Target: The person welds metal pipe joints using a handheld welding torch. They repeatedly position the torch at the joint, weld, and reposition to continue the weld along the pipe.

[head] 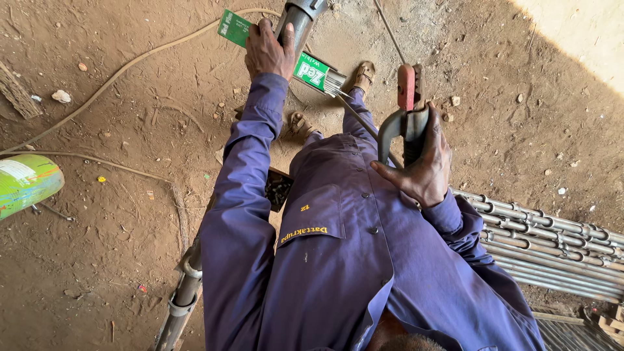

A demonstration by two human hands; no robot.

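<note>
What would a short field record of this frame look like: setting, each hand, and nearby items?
setting: bare dirt ground, outdoors
left hand: grips a green packet of welding rods against a grey pipe
right hand: holds a welding electrode clamp with a red handle
clothing: purple coverall, sandals
nearby: bundle of metal tubes at right, cable on the dirt, green container at left

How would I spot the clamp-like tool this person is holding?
Start at the stack of grey metal pipes on the right and follow the purple sleeve up to the right hand. The electrode holder stands upright in it: grey metal jaws with a red top, the only red-tipped thing here.
</note>
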